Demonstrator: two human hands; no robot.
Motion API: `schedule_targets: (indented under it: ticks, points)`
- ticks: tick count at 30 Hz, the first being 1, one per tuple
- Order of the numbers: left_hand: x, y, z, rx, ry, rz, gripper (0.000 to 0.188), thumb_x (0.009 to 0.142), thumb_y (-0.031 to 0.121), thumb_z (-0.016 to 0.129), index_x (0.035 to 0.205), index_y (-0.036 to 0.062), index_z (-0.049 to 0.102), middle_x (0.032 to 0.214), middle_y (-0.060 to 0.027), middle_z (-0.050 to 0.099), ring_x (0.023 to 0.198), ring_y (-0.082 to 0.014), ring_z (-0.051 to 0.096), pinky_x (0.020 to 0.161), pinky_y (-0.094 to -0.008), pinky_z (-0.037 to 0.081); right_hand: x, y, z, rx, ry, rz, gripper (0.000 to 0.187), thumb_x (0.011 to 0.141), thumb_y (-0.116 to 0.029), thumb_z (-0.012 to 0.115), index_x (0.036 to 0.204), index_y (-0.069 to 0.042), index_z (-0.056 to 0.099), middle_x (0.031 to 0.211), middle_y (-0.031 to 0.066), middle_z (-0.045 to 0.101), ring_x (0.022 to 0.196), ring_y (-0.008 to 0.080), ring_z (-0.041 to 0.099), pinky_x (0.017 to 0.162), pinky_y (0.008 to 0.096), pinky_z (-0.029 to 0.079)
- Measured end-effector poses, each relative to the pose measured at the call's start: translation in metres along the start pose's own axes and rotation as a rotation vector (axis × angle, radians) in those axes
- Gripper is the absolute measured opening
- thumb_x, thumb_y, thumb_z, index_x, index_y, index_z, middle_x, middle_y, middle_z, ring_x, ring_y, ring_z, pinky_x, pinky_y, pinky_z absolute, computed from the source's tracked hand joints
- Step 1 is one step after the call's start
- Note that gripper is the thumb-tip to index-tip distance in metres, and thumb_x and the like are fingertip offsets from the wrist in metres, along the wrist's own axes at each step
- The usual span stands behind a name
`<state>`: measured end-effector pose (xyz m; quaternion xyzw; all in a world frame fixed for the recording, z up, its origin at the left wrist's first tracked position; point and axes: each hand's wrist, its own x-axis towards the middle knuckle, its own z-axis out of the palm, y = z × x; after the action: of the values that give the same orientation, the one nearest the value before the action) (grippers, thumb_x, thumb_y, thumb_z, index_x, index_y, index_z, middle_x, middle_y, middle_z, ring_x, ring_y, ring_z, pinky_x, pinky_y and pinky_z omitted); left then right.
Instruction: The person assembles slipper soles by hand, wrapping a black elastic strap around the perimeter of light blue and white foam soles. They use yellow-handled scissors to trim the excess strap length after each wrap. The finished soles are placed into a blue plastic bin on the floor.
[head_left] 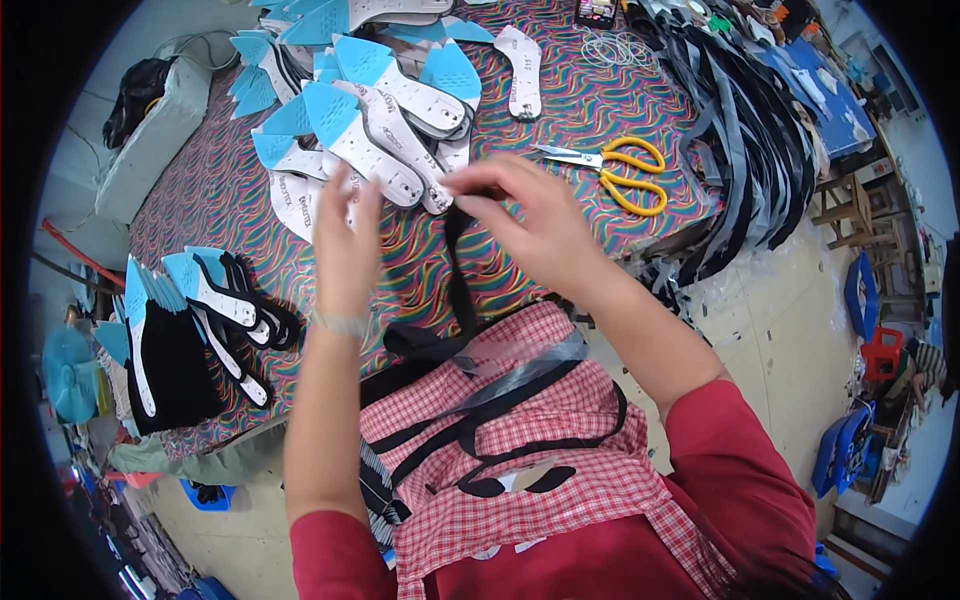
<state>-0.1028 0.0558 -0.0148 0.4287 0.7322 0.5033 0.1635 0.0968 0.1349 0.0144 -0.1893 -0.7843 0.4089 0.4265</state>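
Note:
White and light-blue shoe-shaped cut pieces (400, 100) lie in an overlapping heap on the table. My left hand (345, 240) is over the heap's near left side, its slightly blurred fingers apart and nothing visible in them. At the heap's near right edge, the thumb and forefinger of my right hand (530, 220) are bent together by the end of a white piece. A narrow black strip (458, 270) hangs from those fingers to my lap; the exact grip is partly hidden. Scissors with yellow handles (630, 175) rest to the right of my right hand.
The table has a wavy multicoloured cover (610, 100). Stacked black-backed blue and white pieces (180, 350) stand at the left. Long black and grey strips (750, 140) drape over the right edge. More black strips (520, 395) lie on my checked apron (560, 510).

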Motion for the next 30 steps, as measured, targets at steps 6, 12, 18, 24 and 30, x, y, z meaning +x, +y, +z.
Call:
schedule_targets:
  ticks: [6, 12, 18, 24, 30]
  points:
    - [0.132, -0.054, -0.017, -0.122, 0.07, -0.28, 0.067, 0.082, 0.024, 0.071, 0.133, -0.0072, 0.04, 0.121, -0.0209, 0.055, 0.105, -0.0222, 0.057, 0.086, -0.0307, 0.047, 0.069, 0.053, 0.06, 0.08, -0.024, 0.098, 0.018, 0.082, -0.005, 0.062, 0.098, -0.004, 0.07, 0.088, 0.0084, 0.066, 0.078, 0.016, 0.062, 0.071, 0.029, 0.048]
    - [0.104, -0.043, -0.018, -0.735, 0.005, 0.023, 0.016, 0.09, 0.009, 0.062, 0.105, 0.0041, 0.062, 0.105, -0.0049, 0.064, 0.099, -0.0118, 0.058, 0.086, -0.0255, 0.044, 0.072, 0.101, 0.071, 0.197, 0.162, 0.201, 0.017, 0.085, -0.005, 0.06, 0.097, -0.006, 0.071, 0.085, 0.0042, 0.065, 0.073, 0.0108, 0.058, 0.065, 0.0252, 0.046]
    - [0.087, -0.048, -0.03, -0.896, 0.016, 0.037, 0.023, 0.094, 0.008, 0.055, 0.116, 0.0045, 0.056, 0.112, -0.0056, 0.062, 0.105, -0.015, 0.058, 0.093, -0.0295, 0.043, 0.065, 0.081, 0.055, 0.662, 0.223, 0.25, 0.024, 0.088, -0.008, 0.061, 0.111, -0.001, 0.063, 0.093, 0.0049, 0.065, 0.083, 0.0094, 0.058, 0.074, 0.022, 0.047]
    - [0.137, -0.018, -0.059, -0.721, -0.33, 0.03, 0.025, 0.093, 0.013, 0.057, 0.116, 0.0033, 0.057, 0.111, -0.0053, 0.063, 0.103, -0.0138, 0.057, 0.095, -0.0298, 0.041, 0.048, 0.011, 0.0, 0.92, -0.112, 0.189, 0.024, 0.09, -0.011, 0.06, 0.111, 0.001, 0.063, 0.094, 0.0039, 0.064, 0.089, 0.0114, 0.06, 0.082, 0.0256, 0.048]
    - [0.144, -0.032, -0.029, -0.943, -0.243, 0.067, 0.022, 0.094, 0.009, 0.055, 0.114, 0.0033, 0.057, 0.11, -0.0056, 0.062, 0.102, -0.0135, 0.058, 0.091, -0.0285, 0.044, 0.105, 0.044, 0.057, 0.202, 0.072, -0.112, 0.017, 0.088, -0.01, 0.057, 0.101, 0.0, 0.063, 0.089, 0.0097, 0.061, 0.083, 0.0235, 0.059, 0.075, 0.0335, 0.047]
